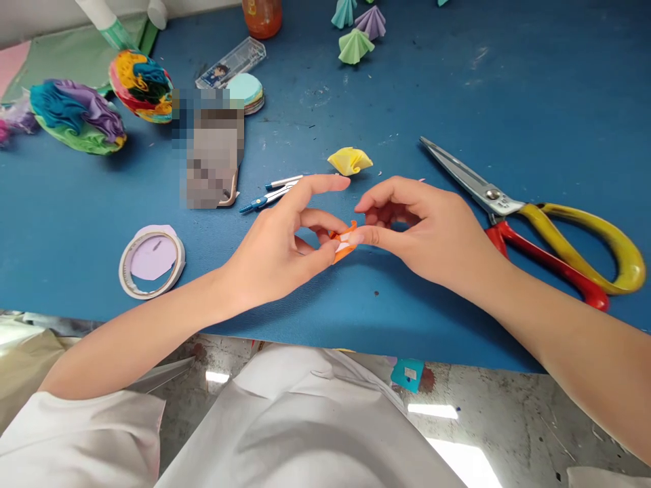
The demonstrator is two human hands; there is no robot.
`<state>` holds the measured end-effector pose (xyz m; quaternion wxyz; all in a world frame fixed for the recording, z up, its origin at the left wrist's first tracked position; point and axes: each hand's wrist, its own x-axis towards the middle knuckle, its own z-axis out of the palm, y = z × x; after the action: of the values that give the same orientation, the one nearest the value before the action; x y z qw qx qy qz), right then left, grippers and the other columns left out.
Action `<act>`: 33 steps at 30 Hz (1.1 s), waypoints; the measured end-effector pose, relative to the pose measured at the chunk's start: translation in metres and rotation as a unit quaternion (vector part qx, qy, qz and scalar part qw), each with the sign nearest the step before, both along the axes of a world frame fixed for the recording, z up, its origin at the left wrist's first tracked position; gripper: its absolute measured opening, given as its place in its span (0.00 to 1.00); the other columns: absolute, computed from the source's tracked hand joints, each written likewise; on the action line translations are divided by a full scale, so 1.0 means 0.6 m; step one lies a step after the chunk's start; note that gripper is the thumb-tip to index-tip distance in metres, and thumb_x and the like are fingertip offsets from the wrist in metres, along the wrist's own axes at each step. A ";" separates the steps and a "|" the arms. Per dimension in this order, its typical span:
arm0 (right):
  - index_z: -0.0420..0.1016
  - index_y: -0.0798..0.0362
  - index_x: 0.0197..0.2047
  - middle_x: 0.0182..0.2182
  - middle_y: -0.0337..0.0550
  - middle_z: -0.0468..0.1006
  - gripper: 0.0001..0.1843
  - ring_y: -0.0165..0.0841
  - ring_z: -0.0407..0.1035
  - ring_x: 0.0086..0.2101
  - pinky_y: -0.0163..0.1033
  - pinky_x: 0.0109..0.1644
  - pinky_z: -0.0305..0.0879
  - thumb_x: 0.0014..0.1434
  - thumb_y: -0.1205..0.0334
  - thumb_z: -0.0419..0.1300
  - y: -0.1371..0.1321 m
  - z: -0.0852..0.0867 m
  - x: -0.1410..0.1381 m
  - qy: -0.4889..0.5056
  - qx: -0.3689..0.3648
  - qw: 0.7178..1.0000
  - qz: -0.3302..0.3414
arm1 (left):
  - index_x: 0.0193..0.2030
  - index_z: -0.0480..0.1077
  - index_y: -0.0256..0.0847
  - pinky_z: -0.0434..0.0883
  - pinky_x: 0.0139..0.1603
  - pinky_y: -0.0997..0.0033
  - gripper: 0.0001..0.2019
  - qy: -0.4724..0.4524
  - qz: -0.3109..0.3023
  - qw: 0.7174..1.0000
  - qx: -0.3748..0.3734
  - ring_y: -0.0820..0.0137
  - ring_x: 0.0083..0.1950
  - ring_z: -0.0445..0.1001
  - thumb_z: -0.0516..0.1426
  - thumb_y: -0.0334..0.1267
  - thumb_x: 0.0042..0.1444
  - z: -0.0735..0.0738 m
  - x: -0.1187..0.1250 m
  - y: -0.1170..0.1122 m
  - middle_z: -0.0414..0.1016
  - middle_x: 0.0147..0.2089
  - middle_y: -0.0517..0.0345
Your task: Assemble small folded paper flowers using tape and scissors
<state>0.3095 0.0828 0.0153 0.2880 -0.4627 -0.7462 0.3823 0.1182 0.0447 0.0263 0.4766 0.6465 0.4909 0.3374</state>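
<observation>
Between my two hands is a small folded piece of orange paper (pixel 346 252) with a white strip on it, perhaps tape. My left hand (pixel 277 247) pinches its left side between thumb and fingers, the index finger stretched out above. At its right edge, my right hand (pixel 424 227) presses the thumb on the paper, fingers curled. A folded yellow paper piece (pixel 350 161) lies on the table just beyond my fingertips. Behind my left hand, a blue and silver compass (pixel 269 196) is partly covered.
Large scissors (pixel 513 203) with red and yellow handles lie at right. A tape roll (pixel 125 271) is at left, near a phone (pixel 213 163). Pleated paper balls (pixel 76 118) stand at the back left. Folded paper fans (pixel 356 46) sit at the back of the blue table (pixel 458 88).
</observation>
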 end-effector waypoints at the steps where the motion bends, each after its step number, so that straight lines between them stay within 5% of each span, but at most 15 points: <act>1: 0.72 0.50 0.35 0.29 0.36 0.74 0.13 0.28 0.65 0.28 0.36 0.33 0.63 0.52 0.50 0.64 0.002 0.000 0.000 0.022 -0.018 1.000 0.011 | 0.58 0.59 0.46 0.77 0.30 0.76 0.26 -0.005 0.003 1.000 -0.002 0.70 0.41 0.78 0.61 0.39 0.53 0.001 0.000 0.001 0.78 0.39 0.60; 5: 0.75 0.50 0.38 0.31 0.39 0.76 0.15 0.29 0.68 0.30 0.37 0.34 0.65 0.60 0.49 0.55 0.000 0.004 -0.001 0.060 -0.053 0.996 0.036 | 0.58 0.59 0.46 0.76 0.27 0.77 0.26 -0.026 0.013 0.999 -0.019 0.71 0.39 0.77 0.61 0.38 0.52 0.004 0.001 0.004 0.77 0.38 0.59; 12: 0.72 0.49 0.31 0.31 0.39 0.75 0.07 0.30 0.68 0.30 0.38 0.35 0.66 0.55 0.55 0.60 -0.009 0.009 -0.003 0.023 0.046 0.997 0.066 | 0.57 0.61 0.46 0.74 0.27 0.75 0.28 -0.016 0.007 1.000 -0.025 0.72 0.35 0.75 0.63 0.40 0.50 0.004 0.001 0.005 0.76 0.37 0.59; 21: 0.70 0.49 0.30 0.31 0.38 0.74 0.05 0.29 0.67 0.31 0.38 0.37 0.66 0.57 0.60 0.57 -0.005 0.018 0.008 -0.014 0.053 0.985 0.164 | 0.56 0.62 0.46 0.70 0.25 0.76 0.26 0.004 -0.022 1.000 -0.004 0.72 0.33 0.76 0.63 0.39 0.51 0.002 -0.005 0.007 0.78 0.34 0.60; 28: 0.69 0.49 0.29 0.29 0.37 0.74 0.04 0.30 0.67 0.29 0.38 0.35 0.64 0.55 0.61 0.57 -0.008 0.019 0.008 -0.044 0.087 0.986 0.137 | 0.54 0.63 0.46 0.71 0.31 0.73 0.24 0.001 -0.011 1.000 0.017 0.71 0.36 0.77 0.63 0.39 0.51 0.004 -0.003 0.006 0.77 0.34 0.62; 33: 0.68 0.50 0.28 0.28 0.37 0.73 0.05 0.28 0.67 0.28 0.36 0.34 0.65 0.55 0.60 0.57 -0.011 0.024 0.007 0.011 0.008 0.992 0.122 | 0.54 0.64 0.44 0.73 0.41 0.70 0.25 -0.002 -0.049 0.998 0.046 0.71 0.40 0.77 0.64 0.35 0.48 0.009 -0.007 0.008 0.78 0.37 0.61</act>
<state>0.3134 0.0761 0.0300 0.2510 -0.3612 -0.7972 0.4136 0.1141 0.0492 0.0316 0.4631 0.6903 0.4421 0.3370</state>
